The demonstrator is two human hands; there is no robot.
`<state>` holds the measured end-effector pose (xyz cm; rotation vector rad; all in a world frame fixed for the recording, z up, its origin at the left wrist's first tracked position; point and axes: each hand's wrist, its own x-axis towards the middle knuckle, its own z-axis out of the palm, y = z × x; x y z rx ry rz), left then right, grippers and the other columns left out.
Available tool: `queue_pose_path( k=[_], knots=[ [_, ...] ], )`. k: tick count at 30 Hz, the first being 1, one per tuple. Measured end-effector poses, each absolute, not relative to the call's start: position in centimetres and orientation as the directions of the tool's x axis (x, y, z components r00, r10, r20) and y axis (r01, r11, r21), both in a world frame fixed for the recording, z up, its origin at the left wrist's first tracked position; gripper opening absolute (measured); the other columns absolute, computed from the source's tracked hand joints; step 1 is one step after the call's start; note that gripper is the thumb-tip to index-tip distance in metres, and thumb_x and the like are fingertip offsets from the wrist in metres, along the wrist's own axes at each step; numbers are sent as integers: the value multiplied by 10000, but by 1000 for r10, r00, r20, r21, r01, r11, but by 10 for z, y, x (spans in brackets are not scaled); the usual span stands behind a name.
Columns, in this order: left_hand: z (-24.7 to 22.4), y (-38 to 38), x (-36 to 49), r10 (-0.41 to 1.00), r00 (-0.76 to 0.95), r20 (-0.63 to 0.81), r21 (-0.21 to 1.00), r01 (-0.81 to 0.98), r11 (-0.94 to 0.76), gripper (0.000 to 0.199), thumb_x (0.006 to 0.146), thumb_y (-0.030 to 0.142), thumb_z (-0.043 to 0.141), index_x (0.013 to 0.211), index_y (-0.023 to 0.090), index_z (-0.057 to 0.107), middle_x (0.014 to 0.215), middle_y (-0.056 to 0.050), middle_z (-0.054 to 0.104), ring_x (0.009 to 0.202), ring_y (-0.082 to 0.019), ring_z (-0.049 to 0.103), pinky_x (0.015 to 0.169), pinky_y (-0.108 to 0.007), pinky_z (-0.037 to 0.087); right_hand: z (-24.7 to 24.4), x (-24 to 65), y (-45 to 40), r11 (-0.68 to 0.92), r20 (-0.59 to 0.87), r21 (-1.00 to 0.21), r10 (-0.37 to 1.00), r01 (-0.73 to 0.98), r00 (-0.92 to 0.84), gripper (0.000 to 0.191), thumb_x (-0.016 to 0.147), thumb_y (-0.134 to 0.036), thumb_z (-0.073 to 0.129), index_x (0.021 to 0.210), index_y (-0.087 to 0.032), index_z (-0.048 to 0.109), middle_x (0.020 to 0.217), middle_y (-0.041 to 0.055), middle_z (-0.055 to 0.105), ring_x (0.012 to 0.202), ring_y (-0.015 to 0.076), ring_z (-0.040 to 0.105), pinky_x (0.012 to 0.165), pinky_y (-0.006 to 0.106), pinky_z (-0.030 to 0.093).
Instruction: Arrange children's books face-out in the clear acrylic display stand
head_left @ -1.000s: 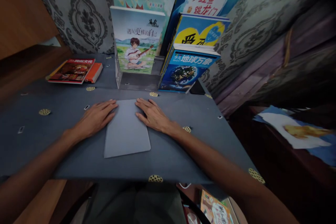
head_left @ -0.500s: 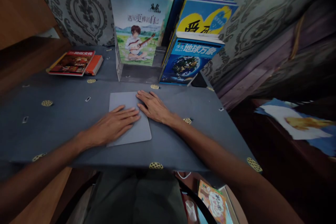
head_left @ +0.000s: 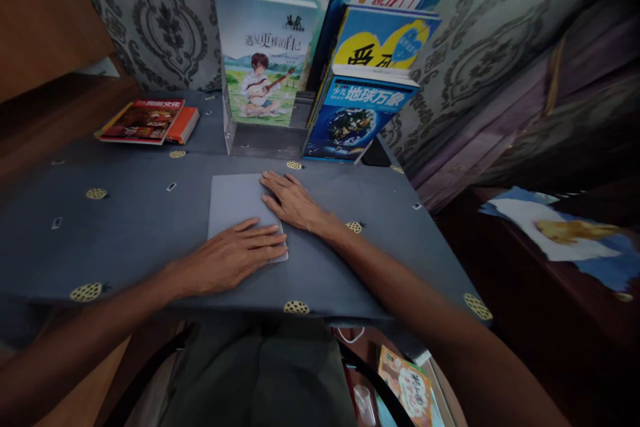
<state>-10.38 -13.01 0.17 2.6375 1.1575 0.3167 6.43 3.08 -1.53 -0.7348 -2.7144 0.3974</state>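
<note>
A pale grey sheet point(head_left: 235, 203), rectangular with a rounded lower right corner, lies flat on the table; whether it is folded paper or a thin booklet I cannot tell. My left hand point(head_left: 245, 253) rests flat across its lower part, fingers stretched toward the right edge and covering the lower left corner. At the upper right corner, my right hand point(head_left: 290, 200) lies palm down with fingers out, its fingertips on the sheet. Neither hand grips anything.
The table point(head_left: 140, 233) has a dark blue patterned cloth. Behind the sheet stands a clear rack point(head_left: 265, 140) with upright books, among them a blue globe book point(head_left: 350, 123). More books point(head_left: 145, 121) lie at the back left. Below right is an orange book point(head_left: 410, 390).
My left hand has slid down and to the right over the sheet, toward its lower right corner. The right hand stays at the upper right corner. The view has shifted slightly.
</note>
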Motion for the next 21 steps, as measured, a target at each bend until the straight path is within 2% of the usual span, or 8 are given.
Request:
queue_pose_path(
  k=[4, 7, 9, 11, 14, 21],
  knots=[
    [7, -133, -108, 773, 622, 126, 369, 694, -619, 416, 1095, 326, 361, 1467, 291, 542, 1520, -4, 574, 1467, -138, 454, 1275, -407, 282, -15, 64, 31, 833, 202, -328, 523, 447, -828, 479, 1034, -325, 453, 1476, -157, 531, 1592, 147, 463, 1517, 259, 386, 1253, 548, 277],
    [5, -131, -128, 813, 560, 158, 356, 736, -576, 421, 1095, 346, 340, 1436, 265, 574, 1511, -34, 585, 1439, -149, 492, 1260, -427, 310, -16, 64, 31, 834, 203, -329, 520, 443, -830, 489, 1032, -326, 457, 1487, -159, 519, 1596, 147, 458, 1515, 259, 389, 1254, 547, 281],
    [0, -126, -151, 864, 467, 188, 315, 805, -503, 434, 1089, 355, 328, 1420, 240, 585, 1519, -72, 576, 1426, -180, 511, 1248, -471, 319, -16, 65, 32, 838, 209, -331, 514, 435, -832, 489, 1031, -332, 462, 1490, -173, 516, 1599, 143, 456, 1512, 259, 395, 1253, 552, 283],
    [-4, -119, -176, 926, 304, 226, 284, 888, -361, 458, 1077, 375, 329, 1421, 202, 578, 1531, -123, 556, 1424, -224, 513, 1219, -512, 353, -16, 65, 32, 839, 211, -335, 510, 429, -834, 489, 1032, -337, 464, 1488, -169, 517, 1597, 149, 456, 1511, 265, 395, 1252, 557, 283],
    [-7, -111, -205, 955, 160, 251, 288, 929, -231, 500, 1045, 453, 383, 1424, 183, 567, 1532, -146, 549, 1439, -261, 494, 1186, -525, 395, -15, 65, 32, 837, 206, -342, 510, 427, -835, 487, 1033, -335, 469, 1482, -152, 524, 1592, 160, 461, 1512, 271, 393, 1255, 550, 282],
    [-8, -117, -213, 927, 240, 288, 326, 885, -331, 445, 1051, 374, 364, 1348, 202, 647, 1427, -98, 655, 1401, -241, 543, 1172, -526, 419, -14, 65, 31, 833, 181, -319, 521, 451, -834, 494, 1040, -328, 467, 1493, -138, 514, 1599, 160, 451, 1525, 265, 369, 1263, 537, 265]
  ],
)
